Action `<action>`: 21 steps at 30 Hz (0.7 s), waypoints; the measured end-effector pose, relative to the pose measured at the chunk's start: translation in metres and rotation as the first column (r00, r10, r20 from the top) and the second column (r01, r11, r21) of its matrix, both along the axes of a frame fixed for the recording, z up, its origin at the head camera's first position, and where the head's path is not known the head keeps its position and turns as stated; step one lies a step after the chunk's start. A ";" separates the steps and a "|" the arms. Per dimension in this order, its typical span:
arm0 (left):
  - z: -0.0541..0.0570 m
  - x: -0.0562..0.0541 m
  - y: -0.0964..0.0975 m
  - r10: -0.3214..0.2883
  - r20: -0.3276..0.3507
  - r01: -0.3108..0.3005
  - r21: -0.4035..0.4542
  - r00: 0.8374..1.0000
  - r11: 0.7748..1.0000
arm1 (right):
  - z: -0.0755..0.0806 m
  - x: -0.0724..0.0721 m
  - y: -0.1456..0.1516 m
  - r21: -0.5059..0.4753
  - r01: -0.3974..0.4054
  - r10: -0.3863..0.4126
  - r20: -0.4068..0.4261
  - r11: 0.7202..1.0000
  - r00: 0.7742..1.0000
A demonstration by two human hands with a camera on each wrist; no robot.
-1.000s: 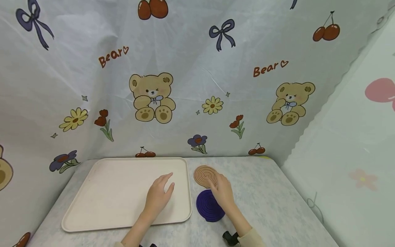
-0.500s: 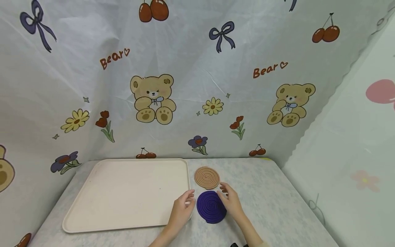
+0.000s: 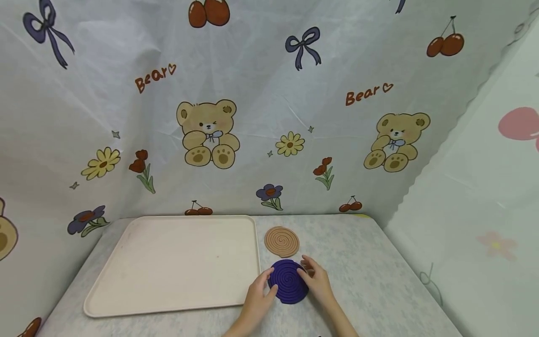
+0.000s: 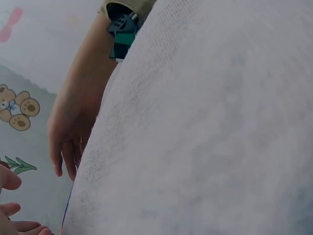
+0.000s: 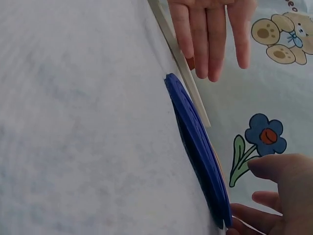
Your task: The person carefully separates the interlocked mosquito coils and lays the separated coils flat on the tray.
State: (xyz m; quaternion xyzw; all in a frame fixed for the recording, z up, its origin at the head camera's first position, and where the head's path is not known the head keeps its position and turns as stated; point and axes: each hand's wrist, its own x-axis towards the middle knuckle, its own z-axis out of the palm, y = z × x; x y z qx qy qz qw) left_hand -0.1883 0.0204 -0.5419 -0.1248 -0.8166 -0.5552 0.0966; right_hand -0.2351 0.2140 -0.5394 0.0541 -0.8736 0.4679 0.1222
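Observation:
A dark blue round coiled mat (image 3: 288, 283) lies on the table, with a hand at either side. My left hand (image 3: 258, 296) reaches to its left edge, thumb and fingers spread apart; in the right wrist view those fingers (image 5: 215, 44) look straight and clear of the mat. At the right edge is my right hand (image 3: 320, 284), fingers slightly bent. The right wrist view has its fingertips (image 5: 239, 213) at the rim of the blue mat (image 5: 198, 147), the thumb standing away from it. Just behind lies a tan round coiled mat (image 3: 282, 241), untouched.
A large cream tray (image 3: 177, 267) with a low rim fills the left part of the table (image 3: 362, 271). Behind the table hangs a cloth (image 3: 252, 84) printed with bears and flowers. A thin cord (image 3: 430, 283) hangs at the right.
My left hand has moved from over the tray rightward to the blue mat's left edge. My right hand has come back from the tan mat to the blue mat's right edge.

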 end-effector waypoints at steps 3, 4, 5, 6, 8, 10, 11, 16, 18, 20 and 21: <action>-0.003 0.002 0.004 0.048 -0.023 -0.049 -0.034 0.999 0.998 | -0.009 -0.001 0.002 0.041 0.021 -0.020 -0.016 0.999 1.000; -0.005 0.003 0.005 0.065 -0.027 -0.066 -0.044 0.998 0.997 | -0.011 -0.002 0.002 0.047 0.025 -0.024 -0.021 0.999 0.999; -0.005 0.004 0.006 0.080 -0.028 -0.081 -0.050 0.996 0.995 | -0.011 -0.002 0.002 0.049 0.028 -0.027 -0.026 0.998 0.999; -0.006 0.005 0.007 0.090 -0.029 -0.092 -0.050 0.996 0.995 | -0.012 -0.002 0.002 0.048 0.029 -0.027 -0.033 0.998 0.999; -0.008 0.006 0.008 0.109 -0.018 -0.110 -0.049 0.994 0.993 | -0.014 -0.002 0.002 0.041 0.034 -0.033 -0.039 0.999 0.999; -0.008 0.008 0.009 0.129 0.000 -0.129 -0.043 0.992 0.991 | -0.014 -0.002 0.001 0.041 0.039 -0.037 -0.043 0.998 0.998; -0.008 0.008 0.010 0.148 0.007 -0.147 -0.047 0.989 0.988 | -0.015 -0.002 0.001 0.038 0.043 -0.041 -0.045 0.998 0.998; -0.004 0.011 0.010 0.247 0.029 -0.242 -0.109 0.969 0.964 | -0.016 -0.001 0.000 0.047 0.079 -0.077 -0.048 0.996 0.996; -0.003 0.011 0.011 0.265 0.026 -0.260 -0.131 0.964 0.957 | -0.017 -0.002 0.000 0.051 0.092 -0.090 -0.045 0.994 0.995; -0.003 0.011 0.011 0.264 0.008 -0.261 -0.137 0.964 0.956 | -0.018 -0.002 0.000 0.051 0.101 -0.099 -0.043 0.994 0.994; -0.004 0.011 0.011 0.262 -0.006 -0.261 -0.137 0.965 0.956 | -0.018 -0.002 0.000 0.049 0.108 -0.106 -0.043 0.993 0.993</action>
